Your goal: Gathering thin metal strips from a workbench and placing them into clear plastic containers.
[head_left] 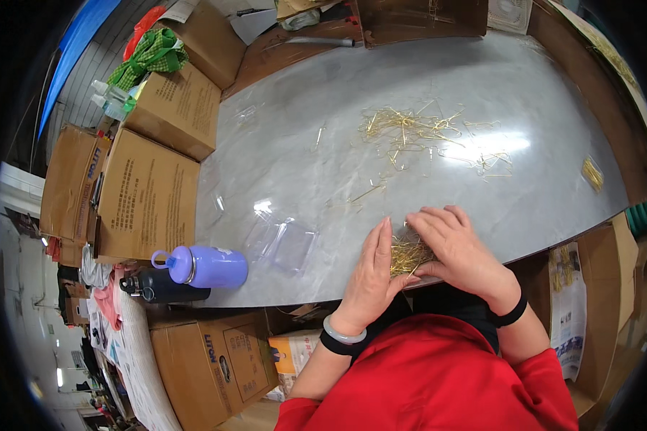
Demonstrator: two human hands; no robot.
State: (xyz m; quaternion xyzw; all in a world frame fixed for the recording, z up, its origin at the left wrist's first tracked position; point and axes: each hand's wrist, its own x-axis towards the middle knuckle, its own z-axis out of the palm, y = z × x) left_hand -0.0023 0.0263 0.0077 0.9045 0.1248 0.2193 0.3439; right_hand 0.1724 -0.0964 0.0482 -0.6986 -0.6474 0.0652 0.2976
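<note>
A bundle of thin gold wire pieces [410, 256], which look like bent hooks, lies between my hands at the near edge of the grey table [438, 72]. My left hand [370, 276] presses against its left side, fingers together and pointing away from me. Across its right side and far end curve the fingers of my right hand [456, 248], with the thumb at the near end. Part of the bundle is hidden under the fingers. Farther out, a loose, tangled heap of similar gold wires [407, 128] is spread on the tabletop.
Transparent plastic boxes [295, 244] sit left of my hands. A purple bottle [212, 266] and a black bottle [167, 286] lie at the left near corner. Cardboard boxes [147, 194] line the left side. At the far right rests a small gold wire bundle [592, 174].
</note>
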